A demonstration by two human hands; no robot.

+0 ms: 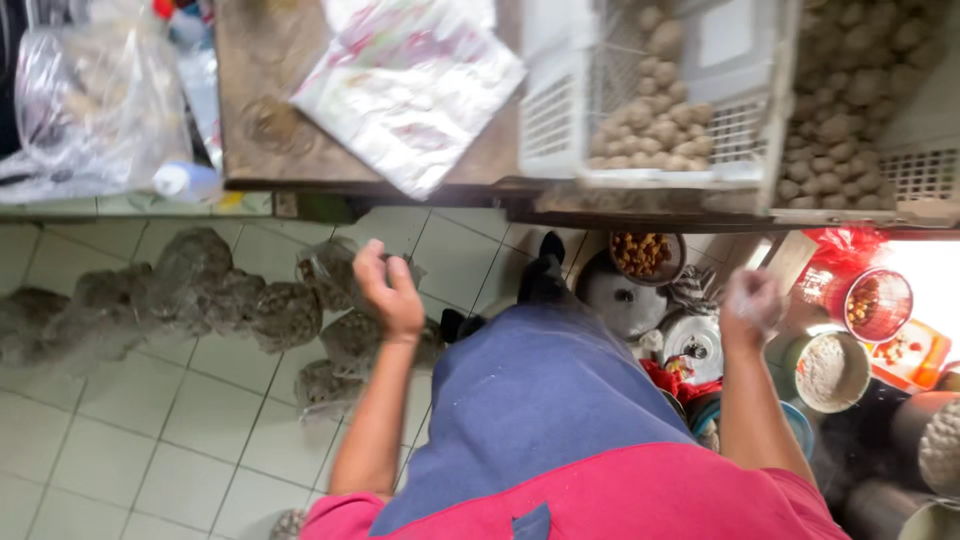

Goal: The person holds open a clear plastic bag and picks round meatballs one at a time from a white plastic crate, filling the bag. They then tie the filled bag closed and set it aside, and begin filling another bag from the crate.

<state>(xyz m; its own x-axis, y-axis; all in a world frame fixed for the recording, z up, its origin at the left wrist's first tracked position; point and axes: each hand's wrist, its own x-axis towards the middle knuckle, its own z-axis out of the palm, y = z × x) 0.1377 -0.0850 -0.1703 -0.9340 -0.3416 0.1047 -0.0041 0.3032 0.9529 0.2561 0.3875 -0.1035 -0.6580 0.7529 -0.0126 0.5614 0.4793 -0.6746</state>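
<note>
Bags of brown lumps [285, 315], clear plastic and knotted, are lying in a loose row on the tiled floor [120, 450], to the left of the person's legs and just near of the table edge. The row's long axis is running left to right; each single bag is a rounded heap pointing no way that I can make out.

The left hand [390, 290] is hanging above the right end of that row, fingers curled and thumb a little apart, right in front of the nearest bag [325, 262] (whether it is pinching the plastic I cannot tell). The right hand [752, 300] is blurring on the right side over the bowls [830, 372]; it looks bunched, but clamped or not I cannot tell.

A blue apron [540, 400] is filling the near middle, a dark shoe [545, 275] is showing beyond it. Farther off, a white crate [560, 120] of pale tubers is sitting on the brown table [260, 120].

As I judge it, thin plastic is risking a tear if gripped by one pinch, spilling lumps across the tiles, and bags this near the feet are inviting a trip.
</note>
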